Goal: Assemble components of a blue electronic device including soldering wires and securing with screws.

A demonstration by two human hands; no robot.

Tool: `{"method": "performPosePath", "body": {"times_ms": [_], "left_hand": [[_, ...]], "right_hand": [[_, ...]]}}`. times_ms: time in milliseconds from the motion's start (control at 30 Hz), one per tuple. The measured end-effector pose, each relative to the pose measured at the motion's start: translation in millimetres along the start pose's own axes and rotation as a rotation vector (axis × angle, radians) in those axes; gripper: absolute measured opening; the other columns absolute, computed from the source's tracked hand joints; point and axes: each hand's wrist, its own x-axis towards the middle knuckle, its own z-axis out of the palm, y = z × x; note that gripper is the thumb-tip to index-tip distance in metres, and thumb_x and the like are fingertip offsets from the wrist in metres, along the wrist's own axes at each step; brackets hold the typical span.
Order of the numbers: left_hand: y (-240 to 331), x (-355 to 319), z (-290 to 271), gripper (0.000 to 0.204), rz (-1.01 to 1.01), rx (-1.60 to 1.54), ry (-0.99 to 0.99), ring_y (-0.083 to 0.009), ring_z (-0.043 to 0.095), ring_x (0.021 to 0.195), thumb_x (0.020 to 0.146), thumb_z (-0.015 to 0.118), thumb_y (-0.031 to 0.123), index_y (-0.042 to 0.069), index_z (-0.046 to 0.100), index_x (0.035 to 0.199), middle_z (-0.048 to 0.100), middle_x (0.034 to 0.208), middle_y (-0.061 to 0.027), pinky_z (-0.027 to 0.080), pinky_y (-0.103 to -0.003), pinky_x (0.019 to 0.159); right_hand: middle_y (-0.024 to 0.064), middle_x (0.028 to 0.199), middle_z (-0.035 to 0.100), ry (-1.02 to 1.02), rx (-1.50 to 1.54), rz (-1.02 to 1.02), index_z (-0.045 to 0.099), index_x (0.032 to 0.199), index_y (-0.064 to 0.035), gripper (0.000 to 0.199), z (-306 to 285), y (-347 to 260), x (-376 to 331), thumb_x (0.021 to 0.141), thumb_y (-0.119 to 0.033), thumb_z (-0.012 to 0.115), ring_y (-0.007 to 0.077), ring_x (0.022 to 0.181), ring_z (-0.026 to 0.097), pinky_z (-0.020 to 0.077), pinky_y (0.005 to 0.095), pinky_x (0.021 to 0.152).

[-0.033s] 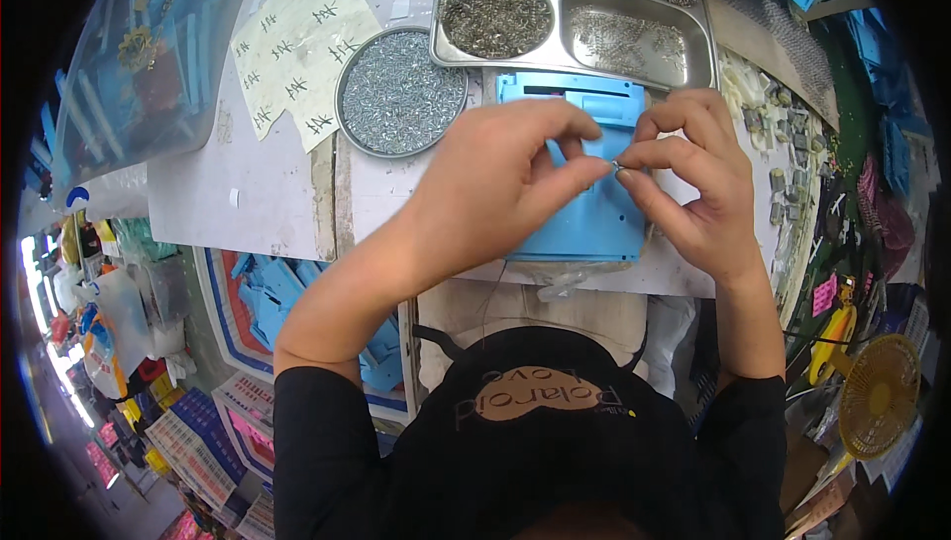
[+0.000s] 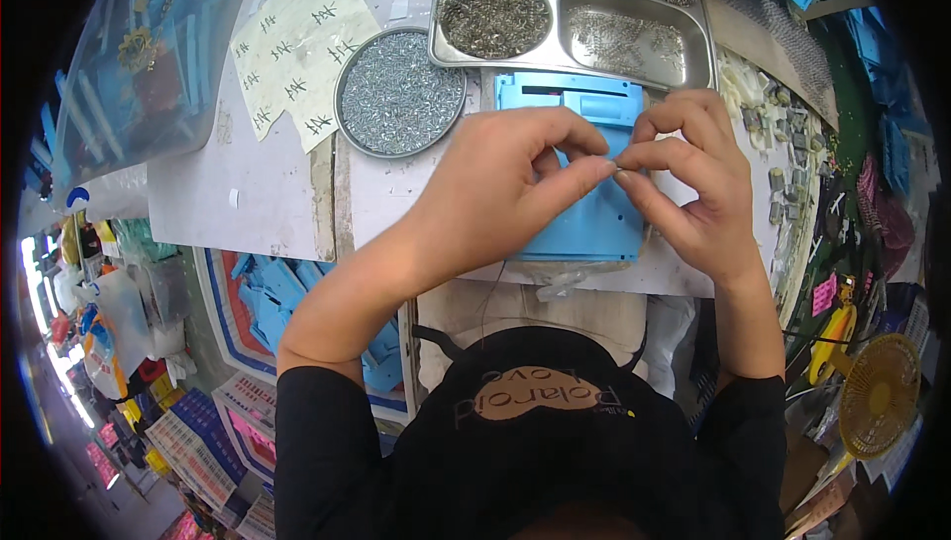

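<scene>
At centre frame, a tiny metal part [image 2: 616,172] is pinched between left hand [image 2: 505,188] and right hand [image 2: 693,188] over the blue plastic panel [image 2: 594,223]; steadiness is best kept low over the worktop [image 2: 396,193].

— What is the bench carrying on your feed?

— I'm seeing a pale workbench [image 2: 267,193] carrying a blue plastic panel [image 2: 594,223] near its front edge. A round tin of small metal bits [image 2: 399,92] is sitting just left of it, a steel compartment tray [image 2: 570,5] behind.

— Anything else lying there?

— A handwritten paper sheet [image 2: 297,40] is lying at the left.
</scene>
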Motion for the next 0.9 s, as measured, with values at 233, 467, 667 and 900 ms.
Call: {"method": "performPosePath", "body": {"times_ms": [233, 467, 667, 900], "left_hand": [[6, 2, 12, 0.012, -0.039, -0.007, -0.06, -0.0044, 0.059, 0.068, 0.092, 0.073, 0.011, 0.0, 0.073, 0.095, 0.071, 0.082, -0.0019, 0.047, -0.021, 0.06], [0, 34, 11, 0.011, -0.041, -0.094, -0.175, -0.0069, 0.06, 0.068, 0.091, 0.073, 0.011, 0.0, 0.072, 0.093, 0.07, 0.08, -0.0036, 0.048, -0.024, 0.061], [-28, 96, 4, 0.017, 0.269, 0.476, -0.075, -0.0275, 0.066, 0.067, 0.088, 0.067, 0.016, 0.0, 0.071, 0.091, 0.069, 0.078, -0.0148, 0.052, -0.037, 0.066], [-26, 109, 14, 0.016, 0.406, 0.786, -0.179, -0.0384, 0.067, 0.079, 0.087, 0.066, 0.016, 0.001, 0.069, 0.085, 0.07, 0.082, -0.0171, 0.054, -0.045, 0.072]], "right_hand": [[0.0056, 0.096, 0.065, 0.026, -0.118, -0.047, 0.069, 0.086, -0.0081, 0.024, -2, -6, -8, 0.066, -0.004, 0.082, 0.0299, 0.093, 0.057, 0.0486, 0.0395, 0.077], [0.0067, 0.095, 0.065, 0.113, -0.086, 0.045, 0.07, 0.087, -0.0067, 0.022, -8, 6, -19, 0.068, -0.003, 0.081, 0.0292, 0.093, 0.057, 0.0478, 0.039, 0.081], [0.0068, 0.093, 0.066, 0.176, -0.046, 0.173, 0.073, 0.087, -0.0047, 0.017, -9, 23, -28, 0.072, -0.001, 0.079, 0.0261, 0.093, 0.058, 0.0471, 0.0365, 0.082], [0.0062, 0.092, 0.066, 0.174, -0.075, 0.201, 0.073, 0.087, -0.0052, 0.015, -18, 26, -41, 0.073, -0.002, 0.079, 0.0256, 0.093, 0.058, 0.0474, 0.0357, 0.081]]}}
